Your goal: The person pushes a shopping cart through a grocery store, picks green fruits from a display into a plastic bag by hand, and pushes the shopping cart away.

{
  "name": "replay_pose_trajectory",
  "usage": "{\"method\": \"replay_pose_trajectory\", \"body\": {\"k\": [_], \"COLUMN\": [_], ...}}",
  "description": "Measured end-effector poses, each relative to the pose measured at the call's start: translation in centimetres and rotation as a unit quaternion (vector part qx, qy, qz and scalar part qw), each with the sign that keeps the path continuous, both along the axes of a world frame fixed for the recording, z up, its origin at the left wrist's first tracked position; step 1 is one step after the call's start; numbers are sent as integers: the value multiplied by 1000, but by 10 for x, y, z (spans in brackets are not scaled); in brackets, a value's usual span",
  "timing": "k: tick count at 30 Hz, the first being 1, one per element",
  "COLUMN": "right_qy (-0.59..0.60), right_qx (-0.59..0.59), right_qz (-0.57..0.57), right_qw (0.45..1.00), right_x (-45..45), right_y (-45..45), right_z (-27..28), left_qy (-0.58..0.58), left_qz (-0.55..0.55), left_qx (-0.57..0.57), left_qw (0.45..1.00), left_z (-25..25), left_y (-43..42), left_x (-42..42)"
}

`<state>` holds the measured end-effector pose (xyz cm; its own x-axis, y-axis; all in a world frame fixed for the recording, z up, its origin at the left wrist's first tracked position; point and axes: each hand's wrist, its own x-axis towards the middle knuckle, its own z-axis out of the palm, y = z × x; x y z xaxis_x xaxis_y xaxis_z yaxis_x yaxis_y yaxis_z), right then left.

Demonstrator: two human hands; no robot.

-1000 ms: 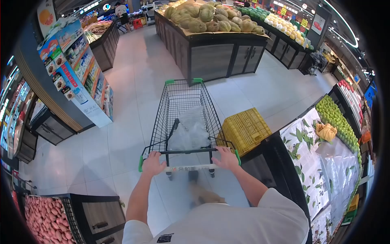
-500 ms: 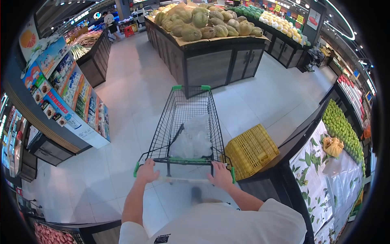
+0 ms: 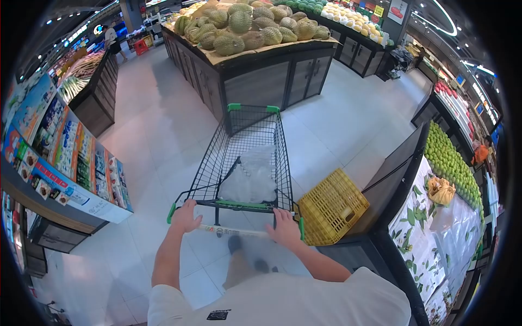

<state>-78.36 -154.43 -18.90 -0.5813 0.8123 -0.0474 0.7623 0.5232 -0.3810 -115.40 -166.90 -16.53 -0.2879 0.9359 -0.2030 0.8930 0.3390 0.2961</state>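
In front of me is a black wire shopping cart [image 3: 244, 117] with green corner pieces. A white, partly see-through plastic bag [image 3: 249, 176] lies in its basket; what the bag holds I cannot make out. My left hand [image 3: 186, 216] is wrapped round the left end of the cart's pale handle bar [image 3: 231, 232]. Near the bar's right end my right hand [image 3: 284, 225] grips it too, fingers pointing forward. Close to the cart's right side, a yellow plastic crate [image 3: 334, 206] sits tilted on the floor.
Ahead stands a dark wooden stand [image 3: 255, 84] piled with large spiky fruit [image 3: 239, 23]. At right, a counter holds green fruit [image 3: 448, 157] and a brown-yellow bundle [image 3: 440, 190]. A shelf of packaged goods [image 3: 81, 152] rises at left. Far left, a person [image 3: 111, 41] stands near a red stool [image 3: 141, 46].
The cart and I have moved forward, nearer the fruit stand, and the view has shifted slightly right. The left shelf has slid toward the left edge. Both hands keep their hold on the bar.
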Motion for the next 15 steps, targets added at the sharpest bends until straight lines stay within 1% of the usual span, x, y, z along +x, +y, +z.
{"method": "replay_pose_trajectory", "body": {"k": [3,5,9,11,12,15], "right_qy": [-6,-7,19,6,8,19], "right_qx": [11,-6,11,-30,-30,-36], "right_qz": [-18,-39,-69,-109,-113,-141], "right_qw": [1000,999,997,994,993,989], "right_x": [-17,-30,-54,-68,-72,-88], "right_y": [20,29,56,69,74,91], "right_z": [0,5,-1,2,5,10], "left_qy": [-6,-7,-8,-16,-25,-29], "left_qz": [-20,-71,-88,-105,-106,-138], "left_qx": [-10,28,21,9,-11,6], "left_qw": [1000,997,996,994,994,990], "left_z": [-5,-18,-11,-16,-13,-16], "left_y": [35,55,109,134,146,181], "left_x": [-24,-48,-75,-89,-94,-111]}}
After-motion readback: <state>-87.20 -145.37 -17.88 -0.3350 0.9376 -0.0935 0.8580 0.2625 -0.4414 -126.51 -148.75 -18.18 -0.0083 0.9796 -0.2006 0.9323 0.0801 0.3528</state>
